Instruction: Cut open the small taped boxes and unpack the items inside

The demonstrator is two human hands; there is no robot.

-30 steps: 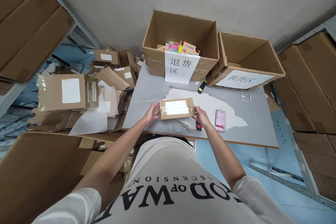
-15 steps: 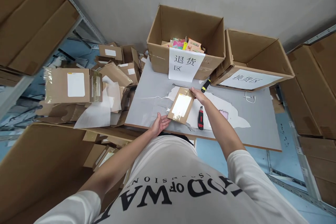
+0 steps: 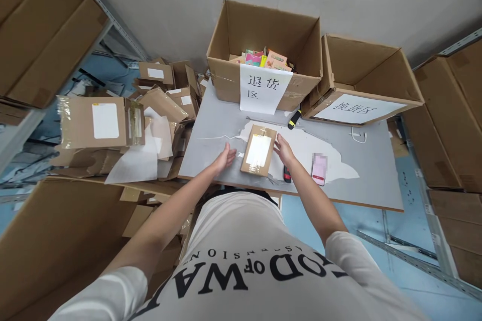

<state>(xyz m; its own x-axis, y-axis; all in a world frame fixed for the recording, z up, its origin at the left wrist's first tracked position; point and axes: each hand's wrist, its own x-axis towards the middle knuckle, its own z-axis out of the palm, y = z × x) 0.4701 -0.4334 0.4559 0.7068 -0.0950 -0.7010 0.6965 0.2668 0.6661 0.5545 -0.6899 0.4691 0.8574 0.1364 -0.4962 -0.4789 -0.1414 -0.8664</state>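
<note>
Head view, looking down over the person's chest at a grey table (image 3: 211,153) with a patch of torn white surface. One small cardboard parcel (image 3: 258,150) lies flat near the table's front edge, white label and clear tape facing up, long axis running toward 12 o'clock with a slight lean to 1.

Left hand (image 3: 225,156): open, fingers extended, resting at the parcel's 9 o'clock, just beside it; contact with the cardboard cannot be confirmed. Right hand (image 3: 283,149): open, fingers spread, at the parcel's 3 o'clock, fingertips close to its edge; neither hand grips anything.

A red-and-black utility knife (image 3: 287,175) lies at 4 o'clock from the parcel, partly covered by the right wrist. A pink phone (image 3: 319,170) lies further out at 3 o'clock. A yellow-and-black tool (image 3: 294,119) lies at 1 o'clock from the parcel.

At 12 o'clock stands an open carton (image 3: 226,77) holding colourful packets, with a paper sign (image 3: 264,88) hung on its front. A second open carton (image 3: 376,67) with its own label sits at 2 o'clock. A heap of opened parcels (image 3: 113,123) lies off the table at 9 o'clock.
</note>
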